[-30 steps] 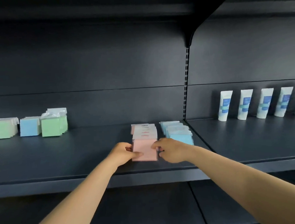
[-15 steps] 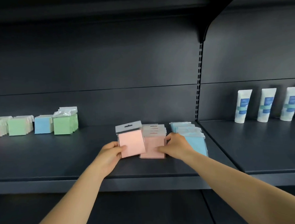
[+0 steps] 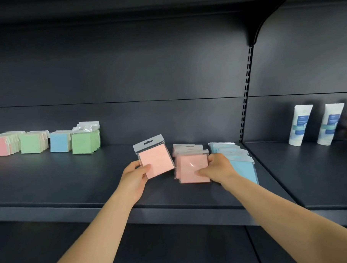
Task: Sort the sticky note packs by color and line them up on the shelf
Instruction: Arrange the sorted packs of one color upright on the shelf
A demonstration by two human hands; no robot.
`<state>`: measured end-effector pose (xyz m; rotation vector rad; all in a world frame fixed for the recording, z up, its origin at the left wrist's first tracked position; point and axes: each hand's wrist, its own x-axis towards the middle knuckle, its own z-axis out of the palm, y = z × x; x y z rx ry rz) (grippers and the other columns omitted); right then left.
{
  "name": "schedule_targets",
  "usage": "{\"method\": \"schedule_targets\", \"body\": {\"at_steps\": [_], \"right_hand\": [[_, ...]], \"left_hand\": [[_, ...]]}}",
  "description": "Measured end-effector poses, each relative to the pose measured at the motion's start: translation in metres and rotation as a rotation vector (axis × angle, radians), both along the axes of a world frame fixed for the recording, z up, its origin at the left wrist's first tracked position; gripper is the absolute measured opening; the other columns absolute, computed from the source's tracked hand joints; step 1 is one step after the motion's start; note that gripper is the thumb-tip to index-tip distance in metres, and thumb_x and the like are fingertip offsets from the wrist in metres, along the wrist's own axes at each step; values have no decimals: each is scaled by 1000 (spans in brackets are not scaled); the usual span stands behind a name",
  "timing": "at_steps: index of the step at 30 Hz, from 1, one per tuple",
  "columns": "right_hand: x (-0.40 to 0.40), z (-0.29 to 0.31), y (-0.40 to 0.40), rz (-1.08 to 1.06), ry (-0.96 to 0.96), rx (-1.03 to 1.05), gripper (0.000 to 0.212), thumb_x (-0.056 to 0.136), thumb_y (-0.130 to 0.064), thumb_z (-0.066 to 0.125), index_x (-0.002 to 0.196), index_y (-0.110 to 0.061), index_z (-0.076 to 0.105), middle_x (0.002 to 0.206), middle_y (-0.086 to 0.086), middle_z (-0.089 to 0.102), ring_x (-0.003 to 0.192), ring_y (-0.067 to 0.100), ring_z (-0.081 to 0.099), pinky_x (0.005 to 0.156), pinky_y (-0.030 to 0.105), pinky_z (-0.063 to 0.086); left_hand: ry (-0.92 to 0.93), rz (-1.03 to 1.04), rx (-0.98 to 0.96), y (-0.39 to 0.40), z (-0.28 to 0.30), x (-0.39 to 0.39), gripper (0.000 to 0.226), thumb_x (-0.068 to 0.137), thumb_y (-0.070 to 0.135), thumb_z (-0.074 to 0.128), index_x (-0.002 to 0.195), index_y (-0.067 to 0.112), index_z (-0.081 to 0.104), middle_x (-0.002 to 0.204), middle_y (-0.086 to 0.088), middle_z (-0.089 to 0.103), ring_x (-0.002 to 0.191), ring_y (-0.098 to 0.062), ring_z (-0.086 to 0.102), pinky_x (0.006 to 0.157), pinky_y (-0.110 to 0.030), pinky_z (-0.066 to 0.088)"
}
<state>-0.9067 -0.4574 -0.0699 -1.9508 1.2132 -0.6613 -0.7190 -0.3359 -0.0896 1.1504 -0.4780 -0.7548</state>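
Head view. Dark metal shelf (image 3: pixel 71 181): left hand (image 3: pixel 134 177) grips one pink cellophane-wrapped sticky note pack (image 3: pixel 155 158) (tilted, lifted), just left of the flat pink pack row (image 3: pixel 191 166). Right hand (image 3: pixel 217 169) pinches that row's front pack; blue pack row (image 3: pixel 240 164) just right.

Both forearms bare, extended forward and up from bottom of frame, converging toward centre. Left hand (image 3: pixel 135 176) raised, palm turned inward, thumb pressed across front of a pink pack (image 3: pixel 156 159), fingers curled behind it; pack pinched at its lower left corner, tilted, lifted clear. Right hand (image 3: pixel 218 169) lower, palm down, wrist slightly cocked, thumb stretched left onto top of the pink stack (image 3: pixel 192 168), fingers wrapped over stack's right edge. Hands apart, no contact between them. Left elbow out of frame; right forearm crossing in from lower right.
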Motion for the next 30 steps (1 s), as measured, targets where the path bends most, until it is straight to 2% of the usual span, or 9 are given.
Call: {"method": "schedule_targets", "body": {"at_steps": [3,6,10,12,15,22,26,28,30], "right_hand": [[-2,9,6,16,-148,-66,11,74,-9,74,80,-9,65,75,3,65,71,20,59,59,26,43],[7,21,17,80,-358,39,18,76,1,73,74,-14,63,76,3,67,71,18,62,66,26,50],[50,27,30,155,-449,206,15,76,3,73,90,-1,69,87,10,71,79,23,67,77,33,55],[81,23,38,130,-473,263,22,76,1,73,97,0,67,95,13,72,90,28,68,85,40,55],[132,16,50,52,-544,314,16,79,-3,71,93,-7,63,99,11,70,97,29,66,92,44,52],[244,15,68,-91,-693,351,16,83,-2,66,93,-11,57,95,5,64,93,22,60,80,32,48],[295,8,68,-124,-737,397,24,80,-2,65,103,-6,60,102,9,68,100,27,63,92,42,51],[314,0,72,-144,-773,408,24,84,-1,62,107,-2,57,104,10,66,96,24,63,80,37,54],[325,-7,80,-190,-813,383,23,87,3,57,108,-3,51,103,9,62,85,17,61,58,23,51]], "left_hand": [[-36,3,-5,3,2,-5,29,91,-10,47,116,3,51,107,-10,61,93,-19,60,87,-32,45],[-70,9,30,6,4,1,30,89,-9,51,116,4,55,108,-10,63,94,-19,62,82,-30,50],[-192,7,104,16,13,30,32,88,-2,57,114,16,57,112,-10,64,104,-24,61,93,-39,50],[-184,-40,69,23,18,48,31,89,-2,56,113,17,57,106,-11,66,99,-23,62,87,-35,51],[-155,-68,9,32,22,84,29,91,-4,50,111,15,57,102,-12,65,90,-21,62,81,-33,49],[-52,-110,-129,37,34,181,35,95,-7,37,115,9,61,109,-5,67,100,-17,62,79,-28,50],[-18,-205,-197,32,36,223,34,95,-6,38,110,12,63,107,-4,70,101,-17,64,83,-28,50],[-156,-229,-132,28,30,234,31,97,2,42,110,17,65,107,0,71,100,-12,64,86,-25,49],[-427,-199,4,21,16,240,27,98,10,42,112,23,62,109,5,68,95,-1,63,79,-14,46]]}}
